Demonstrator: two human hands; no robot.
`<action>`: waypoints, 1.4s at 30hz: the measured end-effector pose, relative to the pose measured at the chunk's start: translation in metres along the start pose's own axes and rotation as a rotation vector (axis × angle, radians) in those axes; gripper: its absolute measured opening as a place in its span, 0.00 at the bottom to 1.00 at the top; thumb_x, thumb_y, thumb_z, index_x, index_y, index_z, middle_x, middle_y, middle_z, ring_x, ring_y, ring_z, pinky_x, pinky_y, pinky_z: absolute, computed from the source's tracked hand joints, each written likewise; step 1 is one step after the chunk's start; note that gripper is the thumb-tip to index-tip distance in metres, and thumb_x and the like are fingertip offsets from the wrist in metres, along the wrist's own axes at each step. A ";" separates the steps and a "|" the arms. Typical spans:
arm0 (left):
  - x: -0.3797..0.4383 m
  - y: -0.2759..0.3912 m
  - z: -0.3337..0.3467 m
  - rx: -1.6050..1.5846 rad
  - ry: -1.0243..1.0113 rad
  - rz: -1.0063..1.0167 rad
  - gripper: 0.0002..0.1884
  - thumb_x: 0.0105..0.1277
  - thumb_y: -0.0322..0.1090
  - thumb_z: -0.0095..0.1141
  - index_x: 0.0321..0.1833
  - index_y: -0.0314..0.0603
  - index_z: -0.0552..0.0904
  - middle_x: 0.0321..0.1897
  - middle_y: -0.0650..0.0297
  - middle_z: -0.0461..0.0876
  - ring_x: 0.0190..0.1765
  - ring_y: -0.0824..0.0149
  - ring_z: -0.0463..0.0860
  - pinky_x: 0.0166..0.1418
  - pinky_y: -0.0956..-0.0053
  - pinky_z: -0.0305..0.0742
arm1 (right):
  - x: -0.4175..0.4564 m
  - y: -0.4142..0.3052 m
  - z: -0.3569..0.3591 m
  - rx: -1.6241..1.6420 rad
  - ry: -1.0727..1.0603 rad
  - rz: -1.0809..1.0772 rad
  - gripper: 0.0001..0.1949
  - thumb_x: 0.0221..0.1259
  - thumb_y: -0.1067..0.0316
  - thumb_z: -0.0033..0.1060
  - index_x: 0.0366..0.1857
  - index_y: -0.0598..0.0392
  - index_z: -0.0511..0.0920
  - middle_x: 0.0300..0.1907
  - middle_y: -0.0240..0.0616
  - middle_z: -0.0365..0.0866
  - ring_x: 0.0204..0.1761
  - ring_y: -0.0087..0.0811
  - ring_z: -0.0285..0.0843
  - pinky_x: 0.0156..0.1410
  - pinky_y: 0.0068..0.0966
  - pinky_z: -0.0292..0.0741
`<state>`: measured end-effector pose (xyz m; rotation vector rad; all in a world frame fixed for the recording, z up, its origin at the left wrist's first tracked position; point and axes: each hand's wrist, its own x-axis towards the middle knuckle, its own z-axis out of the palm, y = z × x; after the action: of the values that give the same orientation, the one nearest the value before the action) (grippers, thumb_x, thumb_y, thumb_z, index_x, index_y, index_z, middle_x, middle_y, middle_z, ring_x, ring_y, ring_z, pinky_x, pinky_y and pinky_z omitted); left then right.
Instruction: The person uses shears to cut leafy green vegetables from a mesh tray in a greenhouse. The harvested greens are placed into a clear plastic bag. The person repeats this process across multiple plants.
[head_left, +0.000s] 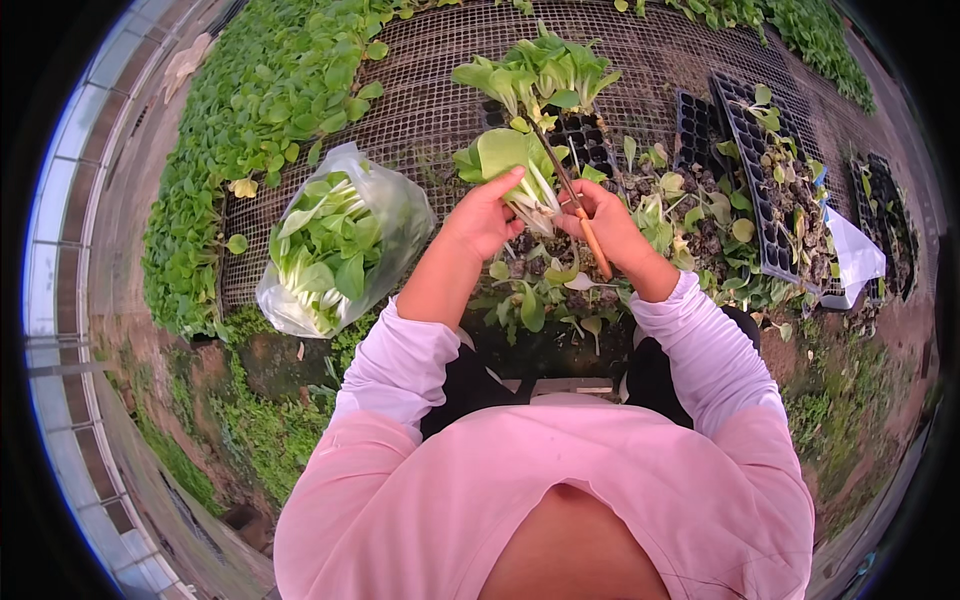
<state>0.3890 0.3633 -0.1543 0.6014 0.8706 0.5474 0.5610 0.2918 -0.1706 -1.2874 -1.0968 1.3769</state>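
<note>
My left hand (484, 217) grips a bunch of leafy greens (502, 154) by its pale stalks, the leaves pointing away from me. In my right hand (604, 225) is a knife (556, 161) with an orange-brown wooden handle and a long, dark, narrow blade that points up and away. My right fingertips are close to the stalk ends; whether they touch them I cannot tell. Just beyond, more leafy plants (551, 71) stand in a black seedling tray (581, 136). Left of my hands lies a clear plastic bag (401, 202) filled with cut greens (330, 247).
Wire mesh benching (427, 45) spans the area ahead. Dense seedlings (270, 97) cover its left side. Discarded leaves and root plugs (694, 199) are heaped to the right, beside tilted black plug trays (750, 150) and a white plastic sheet (855, 251). Weeds (270, 435) grow on the ground.
</note>
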 end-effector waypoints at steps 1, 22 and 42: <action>-0.002 0.003 -0.002 0.005 -0.064 0.018 0.20 0.57 0.49 0.54 0.49 0.48 0.72 0.41 0.67 0.76 0.43 0.70 0.74 0.42 0.73 0.67 | 0.001 -0.004 -0.002 0.104 -0.052 0.068 0.14 0.47 0.74 0.61 0.38 0.56 0.70 0.28 0.30 0.74 0.30 0.21 0.72 0.35 0.17 0.69; 0.001 0.004 0.000 -0.148 -0.033 0.284 0.19 0.60 0.36 0.54 0.52 0.36 0.69 0.44 0.58 0.75 0.45 0.62 0.77 0.48 0.64 0.74 | 0.001 -0.011 -0.019 -0.029 0.024 -0.015 0.14 0.51 0.69 0.61 0.40 0.54 0.70 0.30 0.30 0.76 0.30 0.19 0.71 0.35 0.17 0.69; 0.007 0.012 -0.025 -0.165 0.194 0.282 0.17 0.58 0.33 0.56 0.48 0.34 0.71 0.39 0.57 0.77 0.39 0.61 0.79 0.41 0.65 0.77 | -0.013 -0.031 -0.024 -1.195 0.220 -0.751 0.16 0.32 0.77 0.59 0.33 0.54 0.76 0.26 0.39 0.76 0.34 0.38 0.74 0.40 0.30 0.71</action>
<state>0.3696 0.3829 -0.1619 0.5286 0.9179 0.9368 0.5869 0.2844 -0.1390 -1.4641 -2.0633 -0.0885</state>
